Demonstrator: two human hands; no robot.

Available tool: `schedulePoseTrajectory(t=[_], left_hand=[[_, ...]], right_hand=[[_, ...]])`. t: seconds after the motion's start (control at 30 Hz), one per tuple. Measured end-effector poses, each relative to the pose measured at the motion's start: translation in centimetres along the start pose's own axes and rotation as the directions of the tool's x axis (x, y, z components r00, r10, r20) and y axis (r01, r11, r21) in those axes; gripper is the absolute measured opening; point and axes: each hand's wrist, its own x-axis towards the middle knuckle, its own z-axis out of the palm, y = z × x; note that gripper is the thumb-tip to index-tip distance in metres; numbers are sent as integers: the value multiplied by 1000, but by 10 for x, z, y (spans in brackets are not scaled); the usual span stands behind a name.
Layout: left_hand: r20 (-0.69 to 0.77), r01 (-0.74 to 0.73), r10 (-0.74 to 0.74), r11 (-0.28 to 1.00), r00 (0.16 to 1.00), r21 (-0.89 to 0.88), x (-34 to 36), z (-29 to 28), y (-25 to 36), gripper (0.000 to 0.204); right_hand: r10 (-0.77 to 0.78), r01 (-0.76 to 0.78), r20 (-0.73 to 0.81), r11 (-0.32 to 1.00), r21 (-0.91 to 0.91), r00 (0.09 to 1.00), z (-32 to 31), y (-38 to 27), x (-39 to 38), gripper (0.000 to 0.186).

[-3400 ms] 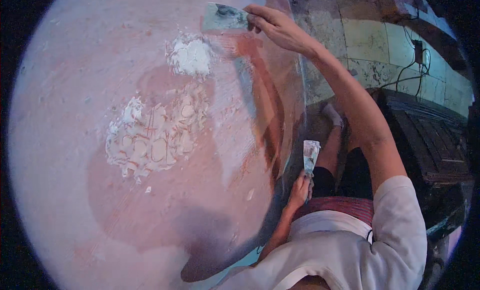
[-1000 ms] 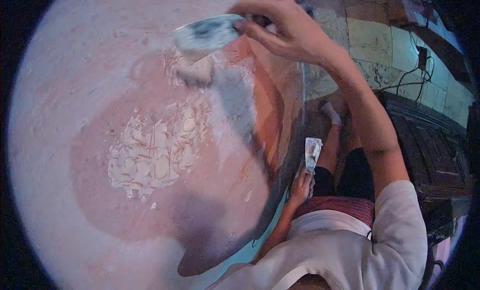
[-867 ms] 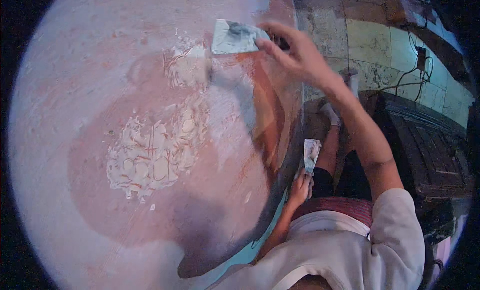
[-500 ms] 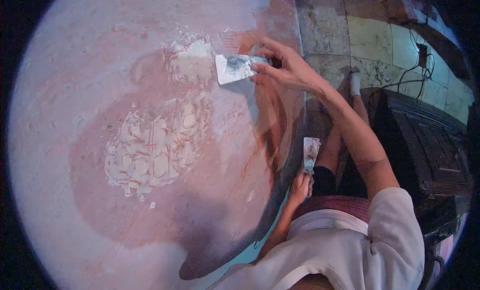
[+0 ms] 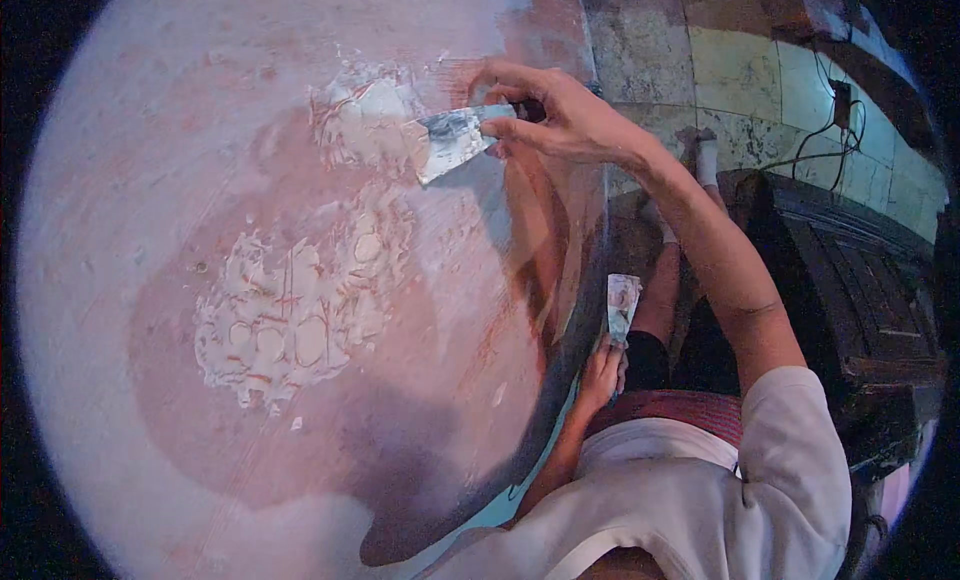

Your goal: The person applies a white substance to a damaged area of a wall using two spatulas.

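My right hand (image 5: 570, 115) grips a putty knife (image 5: 455, 140) by its dark handle. The wide, whitish-smeared blade tilts against the pinkish surface (image 5: 440, 270), its edge at the right side of an upper patch of pale filler (image 5: 370, 115). Lower and to the left spreads a bigger, rough patch of filler (image 5: 290, 325) with ridges and smooth oval spots. Down by my waist, my left hand (image 5: 602, 375) is closed around a second putty knife (image 5: 622, 305), blade pointing up and coated with whitish filler. Its handle is mostly hidden by my fingers.
Stained floor tiles (image 5: 740, 70) lie beyond the surface's right edge. At the right stands a dark panelled wooden piece (image 5: 850, 290). Near it, black cables run from a small dark box (image 5: 842, 100). My legs (image 5: 665, 290) are beside the surface.
My right hand has shifted slightly left, and the knife blade has turned more tilted, its edge now meeting the upper filler patch. My left hand stays nearly still.
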Motion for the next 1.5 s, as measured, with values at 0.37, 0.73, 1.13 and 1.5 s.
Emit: schedulePoseTrajectory(t=[0.37,0.73,1.13,1.5], left_hand=[[7,-28,28,999,1000,-15,-3,0,7,26],[-2,6,-6,1000,1000,-19,3,-1,0,24],[16,-22,21,998,1000,62,-1,-3,11,24],[16,4,-5,999,1000,35,0,-4,13,26]], right_hand=[[-110,95,-23,934,-344,994,-15,-24,3,35],[-79,81,22,991,-111,997,-5,-21,21,33],[-313,267,-40,863,-429,949,-15,-21,19,32],[-195,207,80,958,-198,978,-12,-39,34,25]])
